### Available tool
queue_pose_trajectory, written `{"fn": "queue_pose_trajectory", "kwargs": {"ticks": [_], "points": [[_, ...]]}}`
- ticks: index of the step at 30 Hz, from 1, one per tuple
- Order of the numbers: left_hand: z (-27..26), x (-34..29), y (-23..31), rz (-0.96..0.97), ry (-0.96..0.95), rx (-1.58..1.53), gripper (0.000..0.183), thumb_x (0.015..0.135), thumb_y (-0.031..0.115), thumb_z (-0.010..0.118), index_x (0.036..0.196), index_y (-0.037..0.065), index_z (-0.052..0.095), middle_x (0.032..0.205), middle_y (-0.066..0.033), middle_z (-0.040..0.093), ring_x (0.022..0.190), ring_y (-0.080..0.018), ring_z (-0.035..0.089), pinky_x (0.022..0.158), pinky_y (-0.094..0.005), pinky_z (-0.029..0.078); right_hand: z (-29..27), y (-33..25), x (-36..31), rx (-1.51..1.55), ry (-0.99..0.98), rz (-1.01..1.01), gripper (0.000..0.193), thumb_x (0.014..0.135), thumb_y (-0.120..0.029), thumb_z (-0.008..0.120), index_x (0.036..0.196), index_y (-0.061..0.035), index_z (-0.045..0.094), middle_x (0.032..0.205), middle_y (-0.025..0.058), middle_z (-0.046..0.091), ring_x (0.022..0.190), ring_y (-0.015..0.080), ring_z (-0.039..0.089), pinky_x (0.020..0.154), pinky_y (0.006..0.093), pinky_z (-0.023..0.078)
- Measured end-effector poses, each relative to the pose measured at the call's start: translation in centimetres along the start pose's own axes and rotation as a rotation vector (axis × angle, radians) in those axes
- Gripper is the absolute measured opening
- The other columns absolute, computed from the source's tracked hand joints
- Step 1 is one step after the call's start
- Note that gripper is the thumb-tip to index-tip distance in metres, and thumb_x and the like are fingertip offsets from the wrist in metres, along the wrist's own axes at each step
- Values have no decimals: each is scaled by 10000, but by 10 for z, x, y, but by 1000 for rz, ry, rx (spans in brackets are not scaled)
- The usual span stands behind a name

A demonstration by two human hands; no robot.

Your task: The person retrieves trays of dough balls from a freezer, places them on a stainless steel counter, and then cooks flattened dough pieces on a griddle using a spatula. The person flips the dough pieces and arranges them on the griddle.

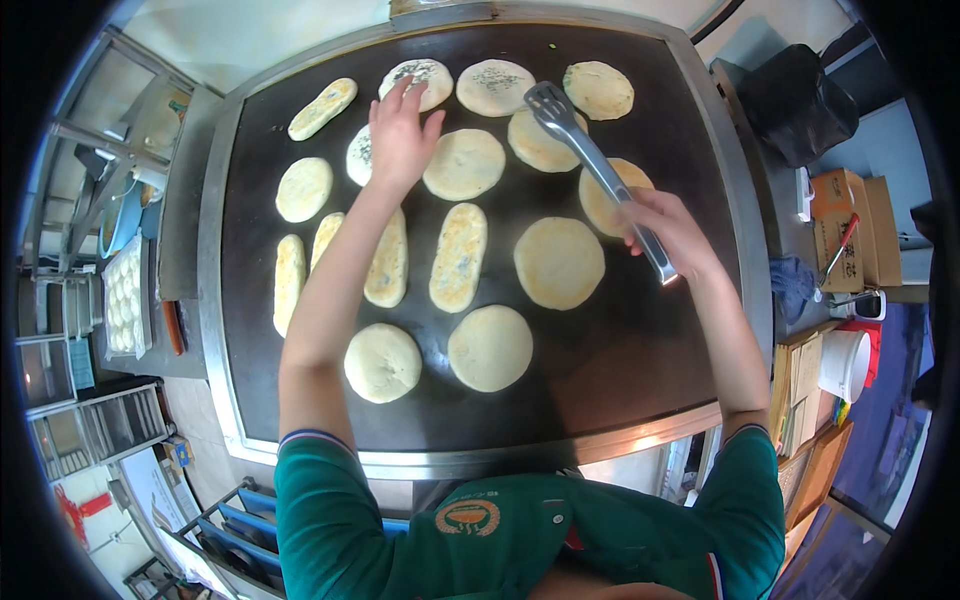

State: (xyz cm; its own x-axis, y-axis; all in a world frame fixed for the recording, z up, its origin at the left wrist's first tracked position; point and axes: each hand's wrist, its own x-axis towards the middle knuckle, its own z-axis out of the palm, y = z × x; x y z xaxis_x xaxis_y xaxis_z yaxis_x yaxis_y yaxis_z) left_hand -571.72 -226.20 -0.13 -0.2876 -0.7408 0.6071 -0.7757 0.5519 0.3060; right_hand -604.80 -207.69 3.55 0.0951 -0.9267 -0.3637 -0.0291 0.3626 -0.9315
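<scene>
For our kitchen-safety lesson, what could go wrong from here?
The bare left hand reaches over a dark-speckled flatbread; its fingers could burn if the griddle is hot. The metal tongs in the right hand overlap a plain round flatbread in this view; lowering them might dent it.

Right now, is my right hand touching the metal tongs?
Touching. The head view shows your right hand gripping the metal tongs toward their near end, with no gap between.

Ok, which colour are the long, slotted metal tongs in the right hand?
The long, slotted metal tongs look silver-grey; the head view shows them best.
</scene>
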Motion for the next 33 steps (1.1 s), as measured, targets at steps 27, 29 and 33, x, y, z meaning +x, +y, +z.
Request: {"fn": "queue_pose_trajectory", "kwargs": {"ticks": [27,29,33], "points": [[-386,-287,-154,-287,-86,324,342,873,42,616,1211,3,587,1390,-161,494,1276,-367,469,1077,-479,356,111,-10,175,-35,552,-65,138,907,-157,625,854,-32,647,661,70,634,489,161,588,490,284,497],[-414,-327,-178,-370,-22,387,307,907,58,584,1207,-9,581,1380,-158,505,1251,-351,498,1034,-443,407,113,-9,152,-746,816,-257,181,857,-207,688,957,-57,668,735,73,665,559,127,632,529,310,518],[-445,-416,-210,-499,63,489,306,913,75,575,1200,-32,567,1335,-192,518,1192,-377,537,980,-443,443,128,-10,107,-1197,773,-427,258,866,-249,687,1028,-49,669,796,77,685,597,126,653,519,301,526]]}}
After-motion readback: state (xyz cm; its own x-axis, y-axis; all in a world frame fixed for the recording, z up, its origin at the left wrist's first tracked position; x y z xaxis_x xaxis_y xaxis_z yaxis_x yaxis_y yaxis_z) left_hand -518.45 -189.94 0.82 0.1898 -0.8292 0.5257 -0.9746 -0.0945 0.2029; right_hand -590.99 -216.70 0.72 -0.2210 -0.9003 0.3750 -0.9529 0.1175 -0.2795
